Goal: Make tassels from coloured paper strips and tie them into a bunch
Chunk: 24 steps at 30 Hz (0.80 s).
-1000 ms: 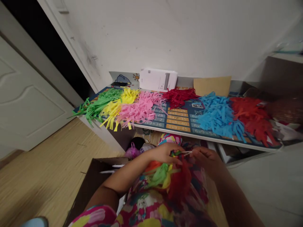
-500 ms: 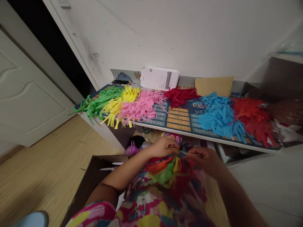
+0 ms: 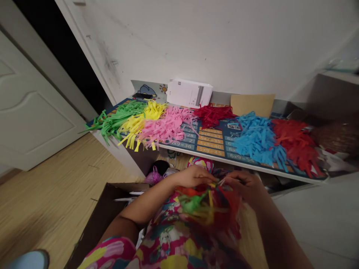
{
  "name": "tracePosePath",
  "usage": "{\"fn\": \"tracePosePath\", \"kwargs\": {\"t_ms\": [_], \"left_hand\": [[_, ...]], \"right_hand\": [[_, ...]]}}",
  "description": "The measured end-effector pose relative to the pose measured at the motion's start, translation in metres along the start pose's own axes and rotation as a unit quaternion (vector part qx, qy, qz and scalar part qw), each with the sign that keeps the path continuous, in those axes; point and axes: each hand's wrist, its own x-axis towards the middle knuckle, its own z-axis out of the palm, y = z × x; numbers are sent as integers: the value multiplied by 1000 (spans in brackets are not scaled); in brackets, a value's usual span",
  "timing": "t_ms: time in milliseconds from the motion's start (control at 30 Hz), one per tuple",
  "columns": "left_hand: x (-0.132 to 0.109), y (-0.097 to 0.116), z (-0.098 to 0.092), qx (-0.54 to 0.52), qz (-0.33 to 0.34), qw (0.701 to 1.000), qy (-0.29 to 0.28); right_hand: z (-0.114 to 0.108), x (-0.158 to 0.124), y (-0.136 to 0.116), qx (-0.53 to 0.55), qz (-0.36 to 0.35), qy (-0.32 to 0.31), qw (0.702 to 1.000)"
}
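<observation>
Over my lap, my left hand (image 3: 196, 176) pinches the top of a bundle of paper tassels (image 3: 196, 203) in green, yellow, orange and red. My right hand (image 3: 243, 184) is closed with its fingertips on a thin pale string (image 3: 221, 182) at the tassels' top. Little space separates the two sets of fingertips. The strips hang down below both hands and are blurred by motion. How the string runs through the tassels is hidden by my fingers.
Fringed paper piles lie along the narrow desk (image 3: 193, 150): green (image 3: 123, 116), yellow (image 3: 133, 129), pink (image 3: 165, 129), dark red (image 3: 214, 115), blue (image 3: 254, 138) and red (image 3: 295, 144). White cards (image 3: 190, 93) lean on the wall. A cardboard box (image 3: 95, 220) stands at my left.
My right hand has come closer to my left, and the stretch of string between them has shortened. The tassels have swung slightly to the right.
</observation>
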Motion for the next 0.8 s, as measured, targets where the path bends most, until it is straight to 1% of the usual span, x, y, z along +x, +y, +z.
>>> {"fn": "tracePosePath", "kwargs": {"t_ms": [67, 100, 167, 200, 233, 300, 333, 367, 400, 467, 500, 533, 600, 667, 733, 800], "left_hand": [[1, 1, -4, -49, -17, 998, -47], [3, 1, -4, -71, -21, 996, -57], [8, 0, -1, -83, -21, 995, -53], [11, -1, 2, -60, -20, 998, -29], [14, -1, 6, -18, -19, 1000, 10], [19, -1, 13, 75, -11, 991, 106], [19, 1, 16, 90, 1, 985, 144], [18, 3, 18, 72, 17, 984, 164], [16, 5, 21, 28, 33, 986, 162], [11, 11, 27, -74, 50, 988, 124], [8, 14, 31, -104, 45, 987, 116], [7, 16, 35, -114, 30, 986, 120], [6, 19, 45, -107, -2, 981, 161], [10, 19, 51, -78, -10, 977, 199], [15, 18, 51, -29, 17, 977, 211], [17, 17, 47, 18, 41, 977, 210]], "right_hand": [[0, -1, 0, 10, -1, -5, 1000], [1, -2, 1, 23, 0, -2, 1000], [3, -3, 2, 52, -5, 4, 999], [5, -3, 2, 60, -12, 4, 998], [6, -3, 2, 65, -22, 1, 998], [8, -3, 1, 65, -44, -13, 997], [8, -3, -1, 64, -53, -16, 996], [8, -3, -2, 63, -59, -16, 996], [8, -3, -4, 63, -62, -8, 996], [8, -4, -7, 61, -59, 16, 996], [8, -4, -8, 59, -54, 27, 996], [8, -5, -10, 57, -50, 38, 996], [9, -6, -13, 52, -45, 56, 996], [9, -9, -15, 47, -48, 77, 995], [8, -12, -15, 41, -47, 105, 993], [5, -15, -13, 40, -42, 119, 991]]}}
